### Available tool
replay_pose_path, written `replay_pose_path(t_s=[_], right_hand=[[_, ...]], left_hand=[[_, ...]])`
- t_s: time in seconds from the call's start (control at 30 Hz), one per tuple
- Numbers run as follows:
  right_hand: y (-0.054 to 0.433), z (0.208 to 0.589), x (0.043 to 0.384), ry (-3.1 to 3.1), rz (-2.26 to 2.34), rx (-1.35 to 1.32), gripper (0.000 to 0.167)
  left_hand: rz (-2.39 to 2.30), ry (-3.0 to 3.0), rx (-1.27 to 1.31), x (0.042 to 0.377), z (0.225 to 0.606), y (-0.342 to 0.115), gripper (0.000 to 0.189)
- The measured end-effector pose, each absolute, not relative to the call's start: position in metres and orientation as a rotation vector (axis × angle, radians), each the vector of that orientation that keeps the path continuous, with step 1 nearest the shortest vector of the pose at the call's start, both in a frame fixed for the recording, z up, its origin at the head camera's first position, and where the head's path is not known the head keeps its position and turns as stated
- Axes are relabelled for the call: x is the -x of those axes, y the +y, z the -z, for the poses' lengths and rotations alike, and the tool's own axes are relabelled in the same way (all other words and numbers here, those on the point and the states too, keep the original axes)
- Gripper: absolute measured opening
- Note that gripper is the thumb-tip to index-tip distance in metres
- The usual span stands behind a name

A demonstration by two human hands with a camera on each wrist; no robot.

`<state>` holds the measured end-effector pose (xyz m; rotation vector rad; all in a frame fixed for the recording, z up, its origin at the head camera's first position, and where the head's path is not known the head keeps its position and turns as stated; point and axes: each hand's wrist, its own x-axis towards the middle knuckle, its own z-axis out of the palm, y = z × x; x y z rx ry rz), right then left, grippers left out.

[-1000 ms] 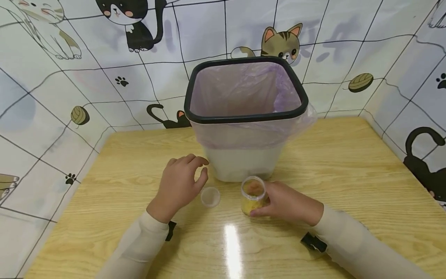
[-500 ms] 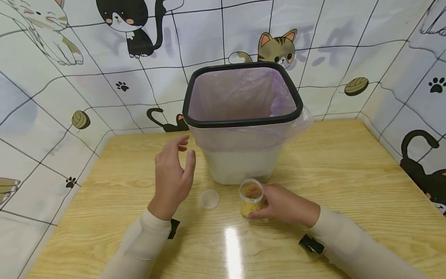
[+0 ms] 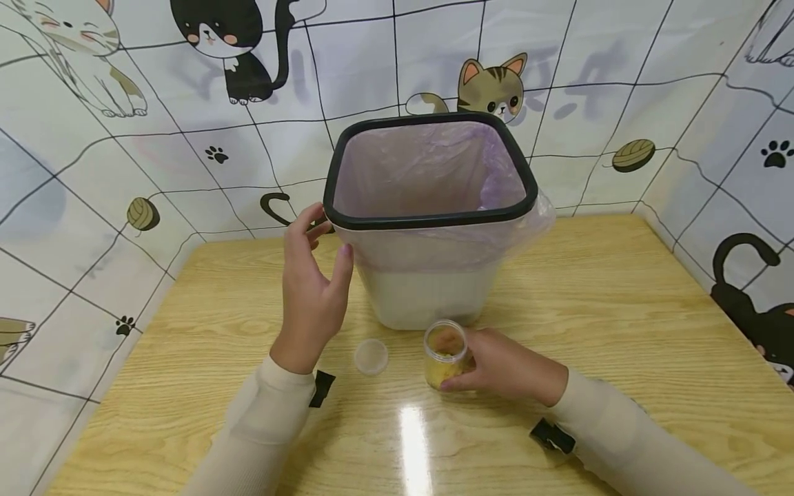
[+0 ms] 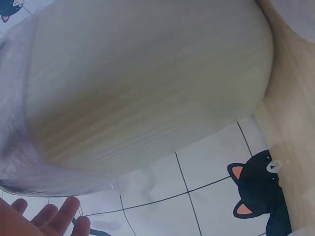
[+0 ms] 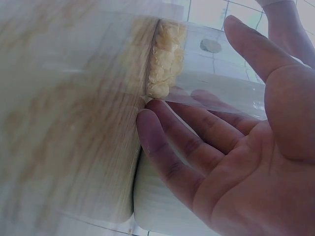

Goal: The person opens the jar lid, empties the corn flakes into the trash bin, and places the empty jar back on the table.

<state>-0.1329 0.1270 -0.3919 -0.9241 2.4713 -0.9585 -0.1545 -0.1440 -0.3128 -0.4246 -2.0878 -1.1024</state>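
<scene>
A clear plastic jar (image 3: 444, 355) with yellow pieces (image 5: 167, 59) in its lower part stands upright on the table, its top uncovered. My right hand (image 3: 505, 365) holds it from the right, thumb in front and fingers behind. A round translucent lid (image 3: 371, 357) lies flat just left of the jar. My left hand (image 3: 310, 296) is raised beside the left side of a bin (image 3: 428, 300), fingers loosely bent and thumb apart. Its index fingertip is at the bin's black rim (image 3: 428, 222); whether it touches cannot be told. The left wrist view shows those fingers (image 4: 61, 216) below the bag-covered edge.
A purple bag (image 3: 422, 165) lines the bin and hangs over its outside, bunched at the right. The bin stands on the wooden table (image 3: 589, 296), near its back. Cat-patterned sheeting (image 3: 248, 158) encloses the back and sides.
My left hand has gone from above the lid up to the bin's left rim, its fingers turning upward. The right hand and the jar keep their place.
</scene>
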Motion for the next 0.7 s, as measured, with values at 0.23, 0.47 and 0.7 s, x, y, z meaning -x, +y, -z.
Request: replay_pose_path(t_s=[0.23, 0.47, 0.7], right_hand=[[0.126, 0.393, 0.132, 2.489, 0.945, 0.927, 0.051], [0.128, 0.391, 0.131, 2.475, 0.953, 0.894, 0.05], [0.126, 0.39, 0.132, 2.475, 0.958, 0.907, 0.051]], left_hand=[[1.159, -2.046, 0.464, 0.157, 0.306, -0.145, 0.063], [1.133, -1.965, 0.484, 0.163, 0.291, -0.137, 0.065], [1.162, -1.936, 0.47, 0.166, 0.287, -0.132, 0.064]])
